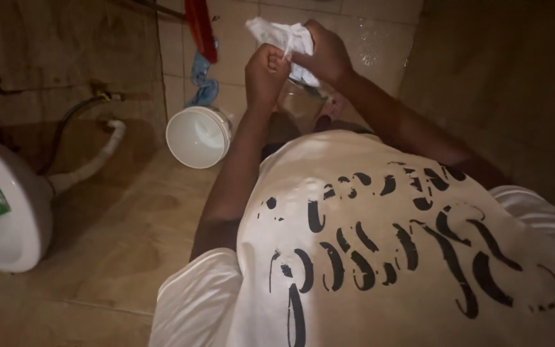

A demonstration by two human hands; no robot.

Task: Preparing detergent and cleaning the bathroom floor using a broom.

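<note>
Head view: both hands, left (pixel 266 76) & right (pixel 324 54), gripping white cloth (pixel 282 36).

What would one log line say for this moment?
left hand: grips white cloth | right hand: grips same cloth | below: white bucket, tiled floor

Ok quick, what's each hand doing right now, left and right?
Left hand: closed, gripping the lower end of the white cloth.
Right hand: closed around the same white cloth, up in front of the tiled wall.
</note>
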